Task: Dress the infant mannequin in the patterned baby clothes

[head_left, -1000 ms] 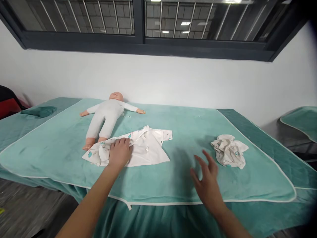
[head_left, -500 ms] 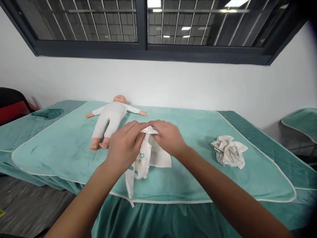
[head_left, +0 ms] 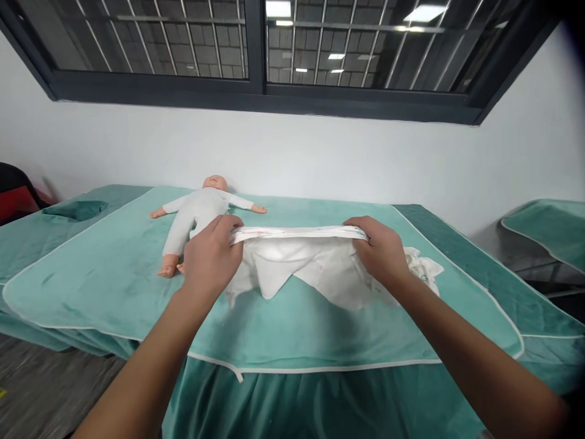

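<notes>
A white printed baby garment (head_left: 301,256) is stretched sideways between my hands above the green mat, its top edge pulled nearly straight. The lower part hangs in loose, blurred folds. My left hand (head_left: 212,250) is closed on the left end of that edge, thumb and fingers pinching the cloth. At the other end my right hand (head_left: 379,250) pinches the cloth the same way. A baby doll (head_left: 203,207) in a white suit lies on its back beyond my left hand, which covers part of its legs. Partly hidden behind my right arm is a crumpled printed cloth (head_left: 423,268).
The green mat (head_left: 114,286) with white piping covers the bed, whose green skirt (head_left: 320,402) hangs at the front. A white wall (head_left: 297,158) and a dark-framed barred window stand behind. A red and black chair (head_left: 18,198) is at the far left.
My hands have moved apart from close together at the middle, spreading the bunched garment into a wide stretched span. The doll and the crumpled cloth keep their places on the mat.
</notes>
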A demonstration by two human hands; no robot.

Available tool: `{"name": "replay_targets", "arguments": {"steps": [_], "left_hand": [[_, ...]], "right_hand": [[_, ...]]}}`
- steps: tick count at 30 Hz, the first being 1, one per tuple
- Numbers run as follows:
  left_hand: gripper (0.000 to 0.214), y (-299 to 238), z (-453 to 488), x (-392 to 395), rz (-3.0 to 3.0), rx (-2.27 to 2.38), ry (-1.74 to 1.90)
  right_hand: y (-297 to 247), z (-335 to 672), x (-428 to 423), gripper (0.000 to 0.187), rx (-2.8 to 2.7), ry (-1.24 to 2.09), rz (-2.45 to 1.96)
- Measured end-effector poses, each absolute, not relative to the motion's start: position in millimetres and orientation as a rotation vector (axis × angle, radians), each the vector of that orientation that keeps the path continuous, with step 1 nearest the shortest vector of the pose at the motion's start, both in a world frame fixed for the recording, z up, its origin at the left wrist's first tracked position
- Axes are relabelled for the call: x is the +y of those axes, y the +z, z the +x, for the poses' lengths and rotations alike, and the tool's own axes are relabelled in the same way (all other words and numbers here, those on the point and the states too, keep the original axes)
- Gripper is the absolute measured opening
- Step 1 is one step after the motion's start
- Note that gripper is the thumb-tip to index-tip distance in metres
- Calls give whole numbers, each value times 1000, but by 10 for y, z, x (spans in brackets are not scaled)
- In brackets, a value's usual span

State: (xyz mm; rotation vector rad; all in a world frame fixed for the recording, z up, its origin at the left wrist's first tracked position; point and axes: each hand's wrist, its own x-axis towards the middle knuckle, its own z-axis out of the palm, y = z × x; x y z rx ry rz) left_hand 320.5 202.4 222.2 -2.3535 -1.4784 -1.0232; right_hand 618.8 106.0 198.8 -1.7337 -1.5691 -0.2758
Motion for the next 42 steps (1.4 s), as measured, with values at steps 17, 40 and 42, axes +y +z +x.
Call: {"name": "replay_targets", "arguments": {"steps": [17, 40, 42], "left_hand": [[42, 1790, 3746, 2349, -2189, -1640, -684], [36, 991, 4776, 2951, -2570, -2129, -696], [36, 964, 4896, 3034, -2518, -2183, -732]], "right_hand": [[1704, 6405, 1441, 42, -1559, -313, -2188], [761, 5816, 2286, 55, -1331, 91, -2238], [799, 5845, 2409, 53, -1291, 125, -2237]]}}
